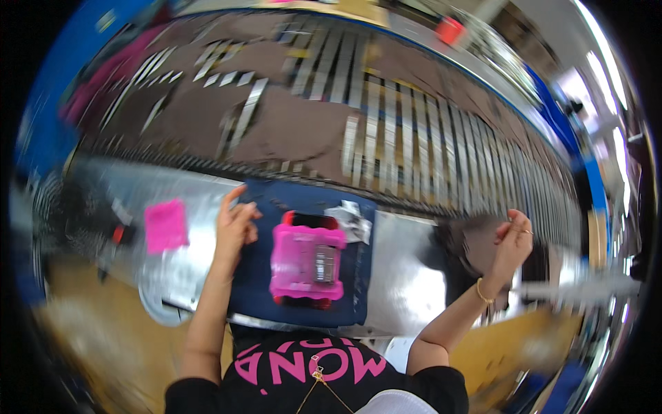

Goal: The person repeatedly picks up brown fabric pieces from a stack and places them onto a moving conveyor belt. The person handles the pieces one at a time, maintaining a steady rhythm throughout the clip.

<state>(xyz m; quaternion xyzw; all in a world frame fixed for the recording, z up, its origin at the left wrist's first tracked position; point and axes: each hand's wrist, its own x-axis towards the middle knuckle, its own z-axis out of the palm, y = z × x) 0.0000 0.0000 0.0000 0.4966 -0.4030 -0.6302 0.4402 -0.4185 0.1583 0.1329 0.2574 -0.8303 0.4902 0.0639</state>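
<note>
My left hand [236,224] is over the left edge of a dark blue pad [252,283], its index finger stretched out and the others loosely bent. Nothing shows in it. To its right, a bright pink frame [293,259] with a grey metal piece in it sits on the pad, red and black parts showing at its two ends. My right hand [514,238] is raised at the right beside dark brown fabric [472,245]. Its fingers are loosely bent, and I see nothing held in them. The fabric's edges are blurred.
A pink cloth square [165,226] lies on the metal table at the left. Crumpled silvery-white material [352,222] touches the pad's far right corner. Beyond the table, a slatted conveyor [407,145] carries several flat brown fabric pieces [293,131]. A red object [449,31] stands behind it.
</note>
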